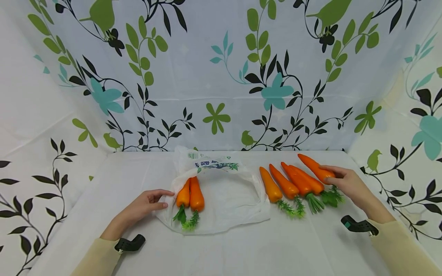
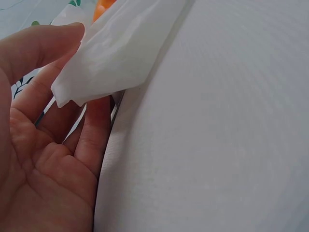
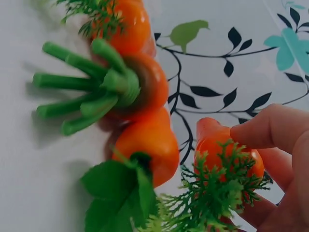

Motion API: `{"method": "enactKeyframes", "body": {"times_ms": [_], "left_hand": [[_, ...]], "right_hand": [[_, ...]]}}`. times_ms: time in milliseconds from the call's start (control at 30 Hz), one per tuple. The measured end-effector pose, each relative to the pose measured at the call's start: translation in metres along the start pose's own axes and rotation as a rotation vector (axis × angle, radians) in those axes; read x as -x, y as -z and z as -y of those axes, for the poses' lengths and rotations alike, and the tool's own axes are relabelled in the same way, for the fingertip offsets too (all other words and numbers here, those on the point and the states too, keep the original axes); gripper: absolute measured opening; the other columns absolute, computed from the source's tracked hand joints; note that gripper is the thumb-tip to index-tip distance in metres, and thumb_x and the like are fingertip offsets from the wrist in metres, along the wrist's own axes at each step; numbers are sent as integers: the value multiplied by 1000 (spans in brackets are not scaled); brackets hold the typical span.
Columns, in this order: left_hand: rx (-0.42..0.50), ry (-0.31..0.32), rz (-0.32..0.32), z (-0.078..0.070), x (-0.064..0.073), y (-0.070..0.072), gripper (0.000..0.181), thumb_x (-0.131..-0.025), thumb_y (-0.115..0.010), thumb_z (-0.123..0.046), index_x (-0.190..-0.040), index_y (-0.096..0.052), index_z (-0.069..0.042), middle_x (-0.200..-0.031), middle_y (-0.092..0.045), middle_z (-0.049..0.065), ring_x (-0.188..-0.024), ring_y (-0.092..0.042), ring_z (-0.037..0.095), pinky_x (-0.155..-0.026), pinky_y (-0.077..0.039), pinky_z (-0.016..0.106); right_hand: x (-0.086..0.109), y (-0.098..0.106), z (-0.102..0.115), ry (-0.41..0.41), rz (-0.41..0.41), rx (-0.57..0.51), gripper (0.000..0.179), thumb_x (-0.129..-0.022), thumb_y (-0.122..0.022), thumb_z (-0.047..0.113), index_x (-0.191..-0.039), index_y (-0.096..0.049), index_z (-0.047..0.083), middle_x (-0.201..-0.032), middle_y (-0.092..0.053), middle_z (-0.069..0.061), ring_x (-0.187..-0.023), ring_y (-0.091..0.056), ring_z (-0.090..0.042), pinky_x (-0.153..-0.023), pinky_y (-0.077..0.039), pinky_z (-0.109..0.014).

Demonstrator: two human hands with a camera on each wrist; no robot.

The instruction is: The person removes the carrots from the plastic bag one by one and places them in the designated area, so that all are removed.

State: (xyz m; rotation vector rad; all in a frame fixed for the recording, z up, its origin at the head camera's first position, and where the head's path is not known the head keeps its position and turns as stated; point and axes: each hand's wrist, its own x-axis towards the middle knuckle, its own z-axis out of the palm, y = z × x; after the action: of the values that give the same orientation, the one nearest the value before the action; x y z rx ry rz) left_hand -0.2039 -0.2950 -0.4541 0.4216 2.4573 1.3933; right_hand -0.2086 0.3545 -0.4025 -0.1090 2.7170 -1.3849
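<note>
The white plastic bag point(image 1: 228, 203) is lying on the tabletop point(image 1: 221, 257), with two carrots point(image 1: 196, 193) resting inside its left part. The left hand point(image 1: 146, 203) is pinching the bag's left edge, the film hiding some fingertips; in the left wrist view, only a cut-off sliver of orange is showing. Right of the bag, four carrots point(image 1: 286, 183) are lying in a row. Beyond them, the right hand point(image 1: 350, 188) is gripping another carrot point(image 1: 312, 165), partly covering its thick end.
</note>
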Motion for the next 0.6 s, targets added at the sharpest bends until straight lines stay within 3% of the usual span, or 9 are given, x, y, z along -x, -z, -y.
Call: {"method": "enactKeyframes", "body": {"times_ms": [200,367,600], "left_hand": [[15,-5,7,-1,0,0,36,-93,-70,-24,-127,-67,-12,-138,-56,12,-116,-43,30,-100,-35,43],[19,-24,14,-2,1,1,37,-94,-69,-22,-128,-66,-9,-138,-55,13,-116,-43,29,-98,-37,35],[8,-15,3,0,0,0,36,-94,-69,-24,-128,-67,-12,-137,-56,10,-114,-45,25,-96,-37,31]], "right_hand": [[-3,0,-19,-34,-19,16,51,-102,-56,25,-147,-46,2,-146,-42,-30,-127,-40,-43,-101,-34,-61],[-3,-2,-27,-32,-32,30,49,-103,-54,26,-145,-50,2,-145,-45,-28,-125,-43,-39,-96,-39,-51],[-2,-3,-35,-47,-25,9,52,-102,-56,28,-145,-48,1,-146,-43,-29,-130,-39,-42,-102,-34,-59]]}}
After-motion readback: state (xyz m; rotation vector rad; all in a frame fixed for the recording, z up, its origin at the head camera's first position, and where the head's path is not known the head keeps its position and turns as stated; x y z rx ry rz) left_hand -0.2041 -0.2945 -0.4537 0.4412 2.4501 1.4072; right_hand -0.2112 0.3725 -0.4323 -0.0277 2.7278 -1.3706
